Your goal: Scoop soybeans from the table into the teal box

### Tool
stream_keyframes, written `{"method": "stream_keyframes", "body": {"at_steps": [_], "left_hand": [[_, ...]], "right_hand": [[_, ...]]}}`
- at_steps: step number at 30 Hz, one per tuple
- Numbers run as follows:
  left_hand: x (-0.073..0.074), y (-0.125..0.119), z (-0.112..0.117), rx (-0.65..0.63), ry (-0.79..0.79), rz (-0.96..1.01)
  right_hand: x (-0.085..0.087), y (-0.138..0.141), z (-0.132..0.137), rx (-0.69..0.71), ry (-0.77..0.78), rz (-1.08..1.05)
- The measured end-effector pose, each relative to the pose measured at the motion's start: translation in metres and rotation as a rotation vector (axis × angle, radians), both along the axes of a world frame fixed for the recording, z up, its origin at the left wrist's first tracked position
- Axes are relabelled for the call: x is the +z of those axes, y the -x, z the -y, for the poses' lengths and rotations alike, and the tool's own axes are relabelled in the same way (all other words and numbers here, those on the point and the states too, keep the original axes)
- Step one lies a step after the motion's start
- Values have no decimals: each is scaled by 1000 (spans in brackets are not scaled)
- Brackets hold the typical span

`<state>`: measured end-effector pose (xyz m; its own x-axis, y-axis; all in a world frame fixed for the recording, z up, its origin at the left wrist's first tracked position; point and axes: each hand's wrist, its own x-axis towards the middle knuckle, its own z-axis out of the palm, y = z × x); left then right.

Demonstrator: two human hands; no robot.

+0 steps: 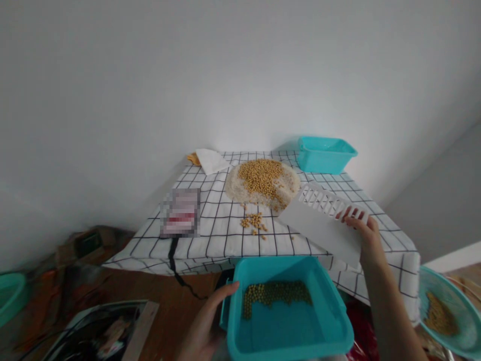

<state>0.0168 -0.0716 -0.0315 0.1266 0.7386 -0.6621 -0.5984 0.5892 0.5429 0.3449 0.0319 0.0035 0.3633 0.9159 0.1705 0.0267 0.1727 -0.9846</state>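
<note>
My left hand [206, 318] grips the left side of a turquoise plastic bin [285, 346], its thumb over the rim. The bin is below the table's front edge, and soybeans [278, 292] lie along its far inner side. In my right hand [365, 231] is a white slotted plastic panel [319, 225], tilted over the right part of the table, fingers through or behind its slots. Left of the panel, a heap of soybeans [261, 175] sits on a bed of pale grains [235, 186] resembling rice. Several loose soybeans [253, 220] are scattered nearer the front edge.
A second turquoise bin [321, 159] stands at the table's back right. A white cloth [211, 161] lies back left; a blurred-out device [180, 213] with a black strap is on the left. Right of the table is a basin [466, 321] with yellowish contents. The wall is close behind.
</note>
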Motion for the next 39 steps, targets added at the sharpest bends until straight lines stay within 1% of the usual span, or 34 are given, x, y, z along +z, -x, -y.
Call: {"method": "stream_keyframes", "body": {"at_steps": [2,5,9,12,15,17,19,22,25,28,31,34,36,39], "left_hand": [[-2,-2,1,9,-15,-29],[-2,0,1,13,-14,-39],[5,4,0,6,42,36],[10,5,-1,10,39,66],[13,5,0,37,21,60],[14,5,0,37,18,43],[13,6,0,34,14,29],[9,9,-1,37,18,17],[3,11,-3,59,23,-27],[1,13,-3,65,34,-44],[4,15,-3,77,37,-42],[10,15,-3,83,24,-87],[13,14,-3,82,21,-94],[16,12,-3,91,35,-45]], "right_hand": [[-1,-1,5,-13,-16,15],[-6,-7,17,-68,-28,35],[-12,-21,40,-176,-80,82],[-12,-26,53,-149,-30,115],[-9,-21,60,-77,93,126],[-6,-15,61,-14,129,126],[-4,-11,59,11,112,131],[-4,-11,50,-35,64,133],[-6,-15,34,-62,47,153],[-6,-17,18,-69,31,203],[-2,-14,7,-70,16,186],[-1,-9,3,2,-1,153],[-3,-6,0,42,19,191],[-8,-2,-5,16,32,238]]}}
